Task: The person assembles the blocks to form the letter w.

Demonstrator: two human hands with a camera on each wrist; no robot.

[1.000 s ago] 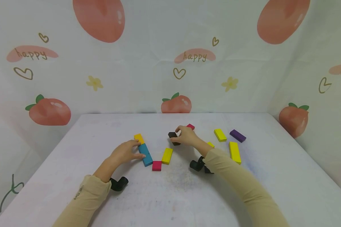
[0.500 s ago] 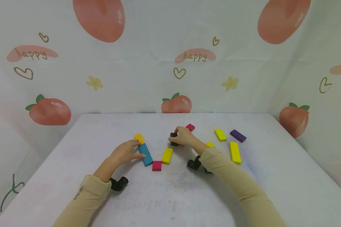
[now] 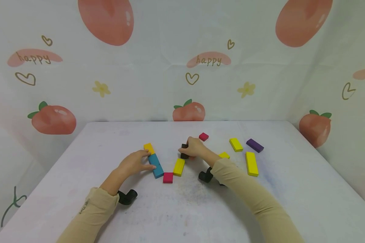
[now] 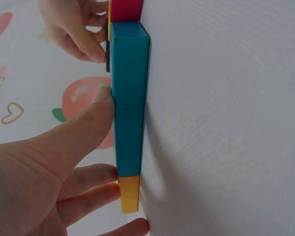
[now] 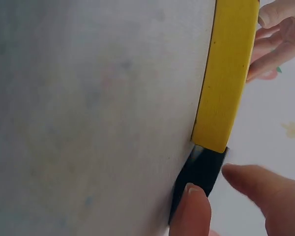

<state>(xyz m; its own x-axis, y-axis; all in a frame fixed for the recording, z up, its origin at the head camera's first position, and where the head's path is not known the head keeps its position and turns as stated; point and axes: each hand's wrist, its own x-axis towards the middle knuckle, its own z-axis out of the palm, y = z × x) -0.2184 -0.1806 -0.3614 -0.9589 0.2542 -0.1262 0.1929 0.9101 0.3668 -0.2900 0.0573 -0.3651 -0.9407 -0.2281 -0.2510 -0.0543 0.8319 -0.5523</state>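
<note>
My left hand (image 3: 133, 164) rests on a blue block (image 3: 156, 165) and an orange block (image 3: 149, 147) set end to end; in the left wrist view the thumb touches the blue block's (image 4: 130, 98) face and fingers reach the orange one (image 4: 129, 194). A red square block (image 3: 168, 178) lies at the blue block's near end, and a yellow block (image 3: 179, 167) slants away from it. With thumb and finger, my right hand (image 3: 196, 147) pinches a black block (image 3: 185, 156) at the yellow block's far end. In the right wrist view, the black block (image 5: 201, 169) meets the yellow one (image 5: 228, 73).
Farther back lies another red block (image 3: 203, 136). To the right are several yellow blocks, one long (image 3: 251, 164) and one short (image 3: 236, 144), and a purple block (image 3: 254, 145). The right sleeve (image 3: 246, 189) partly covers a dark block. Black wrist cameras (image 3: 128, 197) sit at both wrists.
My right hand has turned the black block and drawn it slightly nearer, up to the yellow block's far end. The far red block now shows fully. My left hand stays put.
</note>
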